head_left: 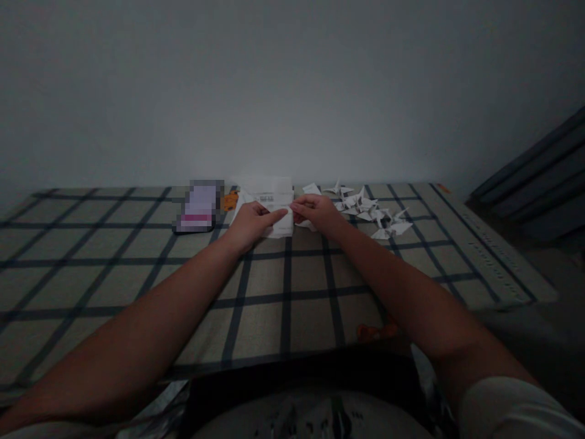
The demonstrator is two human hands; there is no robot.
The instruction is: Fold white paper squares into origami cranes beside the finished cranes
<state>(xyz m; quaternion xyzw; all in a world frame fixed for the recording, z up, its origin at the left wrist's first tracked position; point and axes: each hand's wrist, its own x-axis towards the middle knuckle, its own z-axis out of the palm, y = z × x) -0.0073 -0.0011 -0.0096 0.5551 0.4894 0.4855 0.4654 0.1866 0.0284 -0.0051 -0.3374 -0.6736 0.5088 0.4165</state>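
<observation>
Dimly lit, left hand (pixel 253 223) and right hand (pixel 319 210) draw close over printed white paper (pixel 281 198)

Nearest, an orange patch (pixel 377 331) shows by the front edge of the cloth-covered table (pixel 269 329), partly behind the right forearm (pixel 402 280). Farther up, the printed white paper lies toward the table's far side, its lower left covered by the left hand, whose thumb stretches across it. At its right edge, the right hand's thumb and fingers sit close together; whether either hand's fingers are clamped on the paper cannot be told. A phone (pixel 198 204), its screen blurred, lies at left, an orange print (pixel 230 201) between it and the paper. At right, folded white pieces (pixel 365 207) cluster just beyond the right wrist. Behind everything rises a grey wall (pixel 292 91).
</observation>
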